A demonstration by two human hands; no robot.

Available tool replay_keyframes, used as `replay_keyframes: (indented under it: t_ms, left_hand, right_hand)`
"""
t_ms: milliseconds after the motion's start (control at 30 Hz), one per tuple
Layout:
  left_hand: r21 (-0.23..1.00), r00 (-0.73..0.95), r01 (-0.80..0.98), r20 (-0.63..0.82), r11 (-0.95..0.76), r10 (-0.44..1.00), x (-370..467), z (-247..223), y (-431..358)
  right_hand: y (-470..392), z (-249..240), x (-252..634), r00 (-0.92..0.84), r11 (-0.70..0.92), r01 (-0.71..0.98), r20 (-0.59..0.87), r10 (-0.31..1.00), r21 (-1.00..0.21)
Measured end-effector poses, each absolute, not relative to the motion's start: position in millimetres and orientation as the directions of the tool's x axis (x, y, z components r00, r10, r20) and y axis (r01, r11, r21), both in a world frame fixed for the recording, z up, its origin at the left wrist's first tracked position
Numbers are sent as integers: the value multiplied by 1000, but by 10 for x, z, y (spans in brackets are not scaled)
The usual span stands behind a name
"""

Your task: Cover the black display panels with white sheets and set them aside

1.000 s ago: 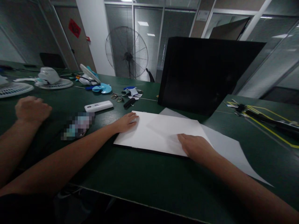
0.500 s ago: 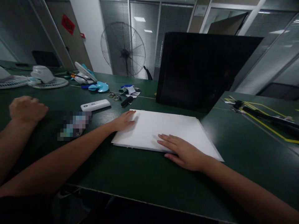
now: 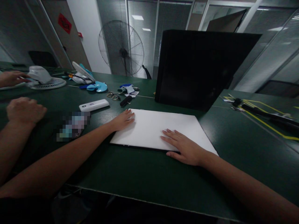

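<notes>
A flat white sheet lies on the green table, with a thin dark edge showing beneath it. My left hand rests on its left end, fingers stretched out and spread a little. Nearer the front edge, my right hand lies flat on the white surface with its fingers apart and the thumb by the edge. Neither hand grips anything. Behind the sheet stands a large black panel, leaning; whether the two are joined, I cannot tell.
To the left are a white power bank, a blurred-out phone and another person's fist. Another hand touches white fan parts. Glasses and a blue fan blade lie further back. Yellow-edged black gear is right.
My right hand has slid slightly right and away from me on the sheet. The sheet's near right corner sticks out less. Another person's hand has come in at the far left.
</notes>
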State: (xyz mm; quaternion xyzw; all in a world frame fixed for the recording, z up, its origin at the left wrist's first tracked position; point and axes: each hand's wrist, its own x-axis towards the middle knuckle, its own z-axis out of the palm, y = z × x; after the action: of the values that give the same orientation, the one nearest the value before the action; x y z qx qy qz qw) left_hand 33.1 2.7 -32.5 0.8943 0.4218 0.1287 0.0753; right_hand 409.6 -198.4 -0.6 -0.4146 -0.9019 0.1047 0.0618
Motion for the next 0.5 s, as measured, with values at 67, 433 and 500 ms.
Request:
replay_keyframes:
  t_ms: [67,433,500]
  left_hand:
    - [242,610,738,161,-630,776,335,-326,13]
    - [238,604,754,113,-612,789,328,-352,32]
    - [243,602,753,124,-612,789,325,-347,32]
  right_hand:
    - [-1983,-9,4095,-645,632,734,36,763,-248]
    - [-2026,86,4060,-749,763,638,312,584,104]
    - [-2064,125,4033,-807,792,562,368,462,237]
